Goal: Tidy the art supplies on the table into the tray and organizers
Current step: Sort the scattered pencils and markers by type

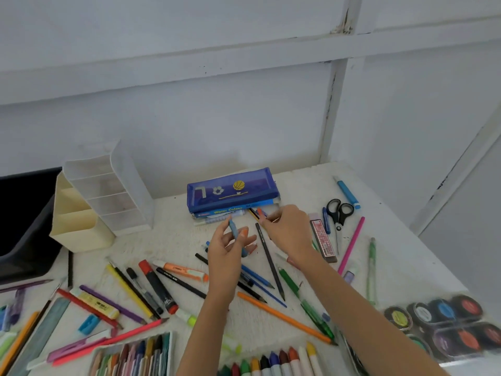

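Note:
My left hand (226,251) holds a blue pen (233,229) upright between thumb and fingers, just in front of the blue pencil case (230,189). My right hand (287,230) reaches to the case's near right corner and pinches an orange-tipped pen (260,212) lying there. Several pencils, pens and markers are scattered across the white table (173,213). A clear tiered organizer (108,185) and a cream pen holder (78,221) stand at the back left, beside a dark tray (24,226).
Black scissors (339,213), a blue marker (347,192) and a pink pencil (351,245) lie at the right. Paint pots (439,318) sit at the near right. Crayons (271,362) and a colour pencil box (130,354) lie along the near edge. A wall rises behind the table.

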Available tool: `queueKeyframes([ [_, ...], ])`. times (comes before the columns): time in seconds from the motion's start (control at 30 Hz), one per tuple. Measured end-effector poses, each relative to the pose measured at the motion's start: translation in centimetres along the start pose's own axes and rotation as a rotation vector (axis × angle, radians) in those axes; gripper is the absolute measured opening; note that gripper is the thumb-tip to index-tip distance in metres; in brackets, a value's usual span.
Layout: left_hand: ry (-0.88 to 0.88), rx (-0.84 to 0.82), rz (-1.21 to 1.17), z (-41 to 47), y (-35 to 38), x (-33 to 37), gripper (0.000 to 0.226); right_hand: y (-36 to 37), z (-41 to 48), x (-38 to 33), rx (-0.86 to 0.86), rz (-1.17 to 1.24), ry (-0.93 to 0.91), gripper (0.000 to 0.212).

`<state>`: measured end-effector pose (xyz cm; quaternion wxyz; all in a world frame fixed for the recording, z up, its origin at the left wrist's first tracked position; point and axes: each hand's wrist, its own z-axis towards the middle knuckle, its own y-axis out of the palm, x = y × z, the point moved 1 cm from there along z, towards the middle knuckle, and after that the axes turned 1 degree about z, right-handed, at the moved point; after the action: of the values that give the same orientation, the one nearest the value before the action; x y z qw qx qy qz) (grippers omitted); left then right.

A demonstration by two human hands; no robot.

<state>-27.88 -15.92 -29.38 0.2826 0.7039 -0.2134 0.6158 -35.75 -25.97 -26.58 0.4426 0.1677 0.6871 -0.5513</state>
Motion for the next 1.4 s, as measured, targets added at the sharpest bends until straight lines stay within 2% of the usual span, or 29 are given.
queueKeyframes([
  [0.1,-0.027,0.002,-0.072,-1.2,-1.4,0.7,0.039,0.5,-3.4,-0.5,-0.088,0.299,0.12,0.019],
  [0.2,-0.075,0.03,-0.102,-2.8,-3.8,1.2,0.033,1.8,-7.2,-1.2,-0.128,0.427,0.165,0.025],
  [0.3,-0.064,0.095,0.034,-4.5,-7.3,1.4,0.032,3.6,-11.0,-2.2,-0.179,0.555,0.185,0.029],
  [0.53,-0.008,0.124,0.253,-9.8,-16.0,1.8,0.025,8.3,-19.0,-4.5,-0.233,0.688,0.249,0.028],
  [0.73,0.026,0.125,0.288,-14.0,-21.8,1.5,0.024,11.1,-24.5,-5.4,-0.233,0.754,0.273,0.026],
  [0.93,0.019,0.189,0.269,-16.2,-25.0,1.3,0.022,13.0,-27.4,-6.0,-0.298,0.698,0.245,0.032],
  [1.1,-0.004,0.209,0.265,-16.8,-27.2,1.0,0.019,14.2,-28.6,-6.2,-0.259,0.481,0.125,0.033],
  [1.23,0.0,0.161,0.29,-17.3,-27.6,0.4,0.021,14.6,-29.4,-6.4,-0.231,0.345,0.002,0.032],
  [1.4,0.084,0.08,0.43,-18.2,-27.2,-0.3,0.02,15.0,-30.0,-6.1,-0.218,0.327,-0.045,0.029],
])
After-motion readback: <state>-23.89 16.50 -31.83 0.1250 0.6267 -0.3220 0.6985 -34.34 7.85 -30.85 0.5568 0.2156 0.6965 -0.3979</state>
